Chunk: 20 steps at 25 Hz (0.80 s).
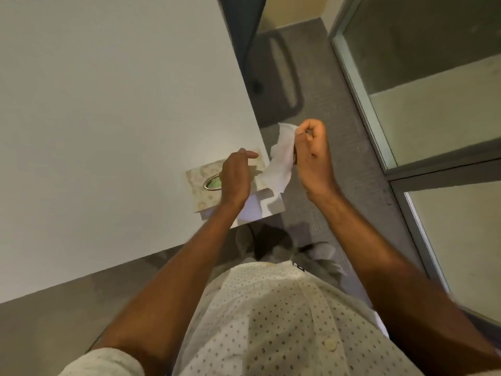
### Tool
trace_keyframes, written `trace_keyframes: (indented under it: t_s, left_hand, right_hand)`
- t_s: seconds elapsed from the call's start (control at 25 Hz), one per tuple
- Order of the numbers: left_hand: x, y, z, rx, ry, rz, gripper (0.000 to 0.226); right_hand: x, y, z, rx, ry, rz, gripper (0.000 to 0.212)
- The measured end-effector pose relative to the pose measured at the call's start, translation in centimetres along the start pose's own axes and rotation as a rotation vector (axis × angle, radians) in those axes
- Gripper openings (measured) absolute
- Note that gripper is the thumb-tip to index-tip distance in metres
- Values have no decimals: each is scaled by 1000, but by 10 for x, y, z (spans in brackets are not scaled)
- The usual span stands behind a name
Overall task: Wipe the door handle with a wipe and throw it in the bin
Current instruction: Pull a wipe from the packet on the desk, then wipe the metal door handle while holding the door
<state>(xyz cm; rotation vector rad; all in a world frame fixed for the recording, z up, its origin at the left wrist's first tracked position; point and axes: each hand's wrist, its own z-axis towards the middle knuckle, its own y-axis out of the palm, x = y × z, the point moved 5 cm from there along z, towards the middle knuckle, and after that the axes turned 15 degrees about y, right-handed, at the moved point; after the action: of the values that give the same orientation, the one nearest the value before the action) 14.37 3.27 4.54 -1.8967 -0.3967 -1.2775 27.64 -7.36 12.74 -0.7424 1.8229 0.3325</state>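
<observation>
Head view, looking steeply down. Wipe (279, 158): white, thin, crumpled, hanging in loose folds; upper end pinched between thumb and fingertips of right hand (311, 156), held in the air just off the bench corner, over the carpet. Lower edge of the wipe hangs beside the wipe pack (200, 185); whether it touches the pack cannot be told. Pack lies flat at the bench corner, pale patterned top, oval metal-rimmed opening showing green inside. Left hand (235, 177) rests palm down on the pack, fingers loosely extended, pressing rather than gripping. Bench (108, 104): plain white, matte, bare apart from the pack. Floor (333, 185): grey carpet. Glass partition (433, 90) with grey metal frame runs along the right. Dark chair base, blurred, on the carpet beyond the bench. Pale dotted shirt (271, 321) fills the lower frame.
</observation>
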Motion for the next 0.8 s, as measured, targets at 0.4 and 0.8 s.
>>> trace_keyframes:
  t_s: [0.4,0.8]
  left_hand:
    - [228,230,-23,-480,198,-471,28]
    - [376,461,-86,-555,320,-425,38]
  right_hand:
    - [9,-284,-14,416,9,91,6]
    - [45,-547,-85,465,173,118,32]
